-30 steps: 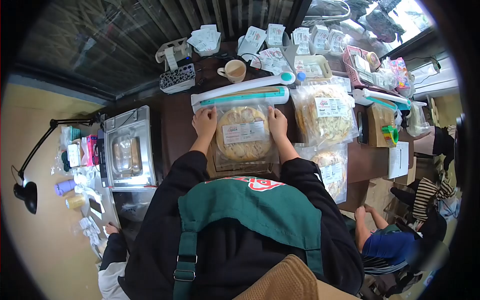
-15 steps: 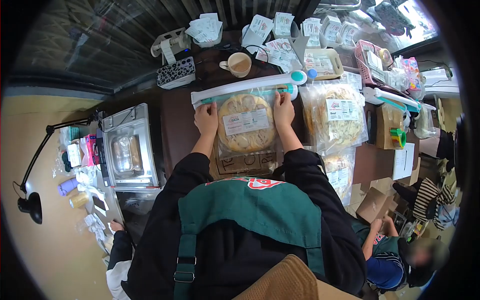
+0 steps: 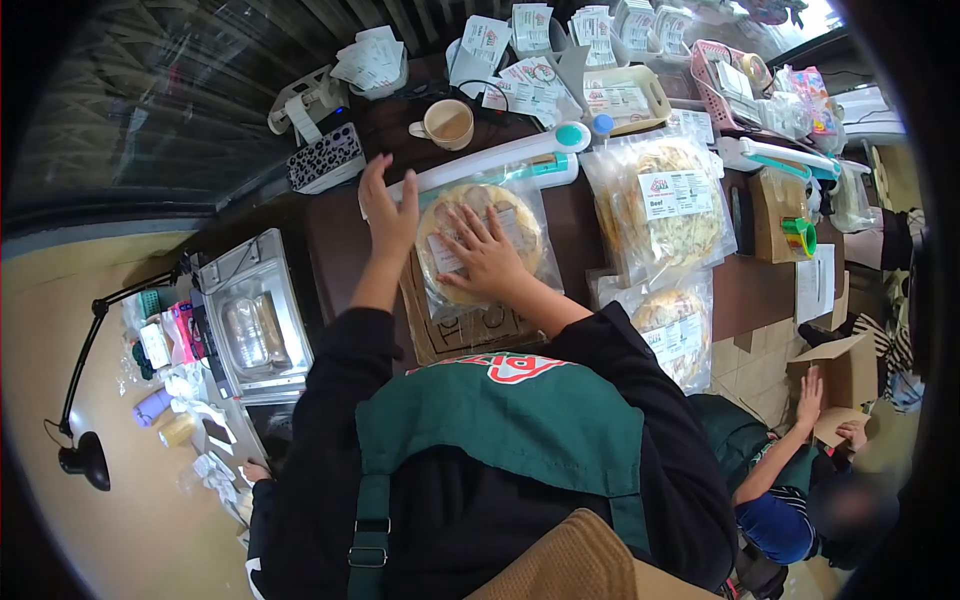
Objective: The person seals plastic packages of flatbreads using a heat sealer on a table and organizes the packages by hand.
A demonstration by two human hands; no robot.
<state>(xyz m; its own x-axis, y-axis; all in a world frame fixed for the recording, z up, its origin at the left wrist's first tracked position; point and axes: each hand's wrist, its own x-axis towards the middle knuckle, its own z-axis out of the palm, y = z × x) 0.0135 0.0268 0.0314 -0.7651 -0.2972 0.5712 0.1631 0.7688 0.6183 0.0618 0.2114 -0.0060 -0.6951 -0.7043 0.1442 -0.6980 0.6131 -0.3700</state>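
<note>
A round pizza [image 3: 510, 208] in a clear plastic bag lies on the brown cardboard [image 3: 430, 335], its top edge at the white and teal bag sealer [image 3: 485, 165]. My right hand [image 3: 488, 255] rests flat on the pizza, fingers spread over its label. Raised at the sealer's left part, my left hand [image 3: 388, 210] has its fingers apart and holds nothing. Whether it touches the sealer arm cannot be made out. To the right lie bagged pizzas with a beef label [image 3: 675, 195] and another bagged pizza [image 3: 672, 335] nearer me.
A mug [image 3: 447, 125] stands behind the sealer, with a label printer [image 3: 302, 105] to its left. Trays of labels [image 3: 625, 100] line the back. At left is a metal container [image 3: 255, 315]. At lower right a co-worker handles a cardboard box [image 3: 840, 385].
Both hands have left the bag's top corners. My right hand has moved left onto the pizza; my left has risen toward the sealer's left end. The co-worker's box is now open.
</note>
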